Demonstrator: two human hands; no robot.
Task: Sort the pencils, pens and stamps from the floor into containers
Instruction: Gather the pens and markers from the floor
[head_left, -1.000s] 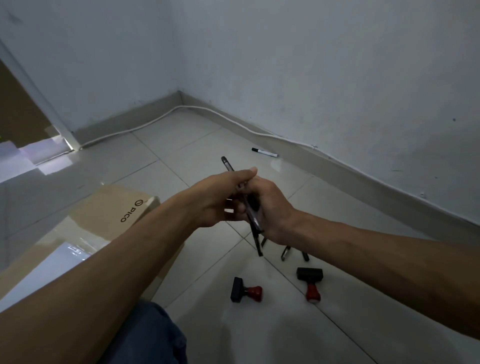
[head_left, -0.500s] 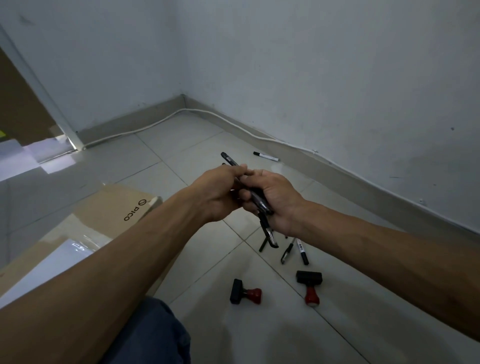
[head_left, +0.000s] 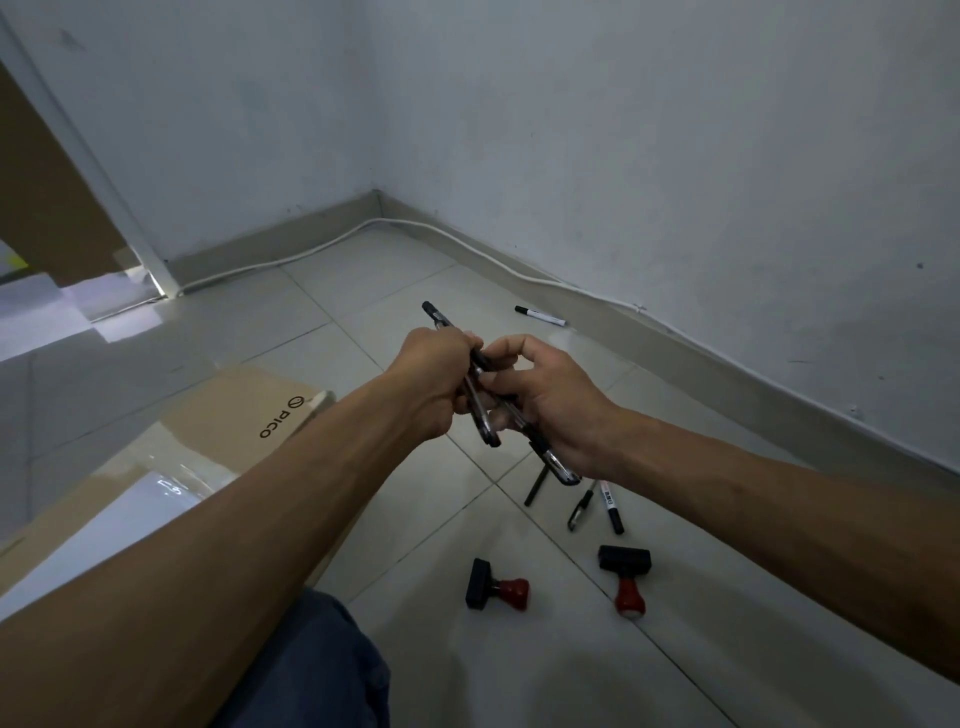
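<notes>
My left hand (head_left: 434, 379) and my right hand (head_left: 550, 405) meet above the tiled floor, and both grip a bundle of dark pens (head_left: 483, 415). One pen tip sticks out beyond my left hand, and another pen end (head_left: 558, 465) pokes out below my right palm. On the floor under my right wrist lie three more pens (head_left: 582, 499). Two stamps with black bases and red handles rest nearer to me, one on the left (head_left: 496, 584) and one on the right (head_left: 626, 579). A black-and-white marker (head_left: 540, 316) lies by the far wall.
A cardboard box marked PICO (head_left: 249, 410) with a glossy white sheet on it lies at the left. A white cable (head_left: 467, 249) runs along the skirting board. My knee in blue cloth (head_left: 317, 670) shows at the bottom. No sorting container is in view.
My hands have drawn a little towards me and the pens have spread apart in them, one now pointing down below my right palm. The things on the floor have stayed put.
</notes>
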